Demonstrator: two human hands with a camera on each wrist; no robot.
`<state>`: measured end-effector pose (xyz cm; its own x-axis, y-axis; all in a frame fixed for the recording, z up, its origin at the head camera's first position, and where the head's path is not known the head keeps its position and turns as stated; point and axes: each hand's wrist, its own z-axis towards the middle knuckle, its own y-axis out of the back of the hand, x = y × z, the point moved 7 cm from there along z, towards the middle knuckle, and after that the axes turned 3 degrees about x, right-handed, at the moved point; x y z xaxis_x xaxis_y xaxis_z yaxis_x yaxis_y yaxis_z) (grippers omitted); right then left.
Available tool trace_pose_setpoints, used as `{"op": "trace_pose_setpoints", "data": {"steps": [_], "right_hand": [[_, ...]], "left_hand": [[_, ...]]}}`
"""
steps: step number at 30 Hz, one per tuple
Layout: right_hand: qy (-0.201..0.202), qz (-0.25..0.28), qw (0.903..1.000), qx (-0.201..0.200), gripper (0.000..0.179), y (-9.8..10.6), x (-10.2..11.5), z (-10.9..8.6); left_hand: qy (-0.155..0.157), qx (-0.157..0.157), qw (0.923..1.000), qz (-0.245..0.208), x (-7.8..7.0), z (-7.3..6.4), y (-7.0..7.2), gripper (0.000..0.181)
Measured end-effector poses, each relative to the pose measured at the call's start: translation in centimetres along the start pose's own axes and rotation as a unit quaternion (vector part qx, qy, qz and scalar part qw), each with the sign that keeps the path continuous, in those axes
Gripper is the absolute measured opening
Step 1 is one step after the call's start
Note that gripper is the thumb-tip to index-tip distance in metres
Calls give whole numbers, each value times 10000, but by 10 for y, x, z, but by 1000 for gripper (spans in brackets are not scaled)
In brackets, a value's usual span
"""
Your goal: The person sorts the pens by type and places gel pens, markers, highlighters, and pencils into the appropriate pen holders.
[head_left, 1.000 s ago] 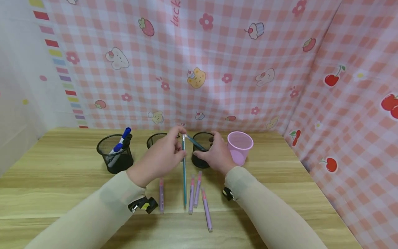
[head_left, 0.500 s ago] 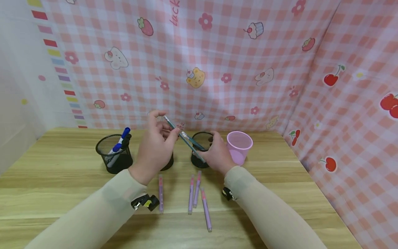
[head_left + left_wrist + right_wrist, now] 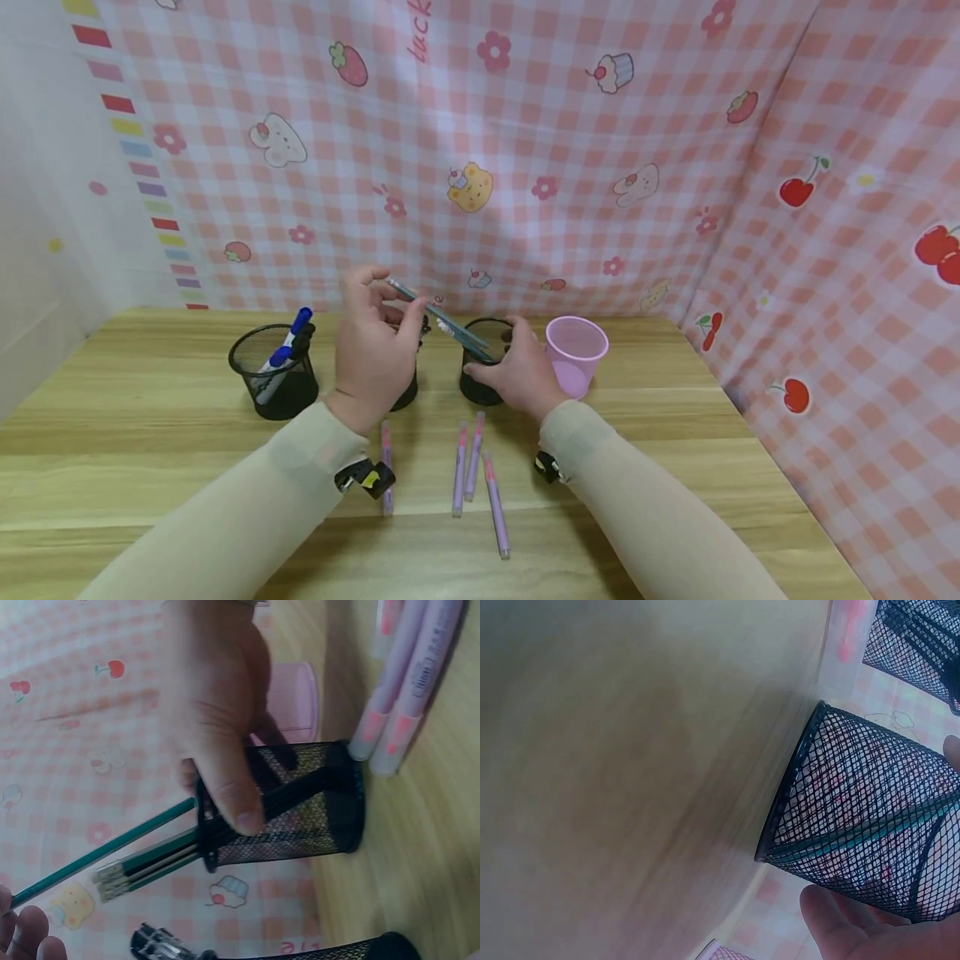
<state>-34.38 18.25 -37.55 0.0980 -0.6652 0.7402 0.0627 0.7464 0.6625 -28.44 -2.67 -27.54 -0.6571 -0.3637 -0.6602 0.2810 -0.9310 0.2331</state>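
Observation:
My left hand (image 3: 375, 346) pinches a green pencil (image 3: 105, 851) near one end. The pencil slants down to the right, its far end at the mouth of a black mesh pen cup (image 3: 477, 389). Around this cup curls my right hand (image 3: 525, 375), thumb on the near side, while the cup stands on the table. Other pencils (image 3: 150, 859) with silver ferrules lean out of the cup towards the left hand. Through the mesh, the right wrist view shows a green pencil shaft (image 3: 855, 836) reaching the cup's base.
Another black mesh cup (image 3: 407, 395) is partly hidden behind my left hand. At far left, a black mesh cup (image 3: 285, 396) holds blue-capped markers (image 3: 288, 346). A pink cup (image 3: 576, 367) stands right of my right hand. Several purple highlighters (image 3: 497, 508) lie in front.
My left hand has moved left and up, swinging the pencil from hanging upright over the table to slanting into the cup mouth. The right hand and its cup stay put.

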Motion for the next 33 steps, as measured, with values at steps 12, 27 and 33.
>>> {"op": "trace_pose_setpoints", "data": {"steps": [12,27,33], "right_hand": [[75,-64,9999,-32,100,1,1,0],[8,-80,10000,-15,99,1,1,0],[-26,-79,10000,-28,98,0,-1,1]], "left_hand": [[-204,125,9975,670,6,-9,-12,42],[-15,543,9934,1011,17,-18,-23,33],[185,684,9918,1061,22,-21,-29,27]]}}
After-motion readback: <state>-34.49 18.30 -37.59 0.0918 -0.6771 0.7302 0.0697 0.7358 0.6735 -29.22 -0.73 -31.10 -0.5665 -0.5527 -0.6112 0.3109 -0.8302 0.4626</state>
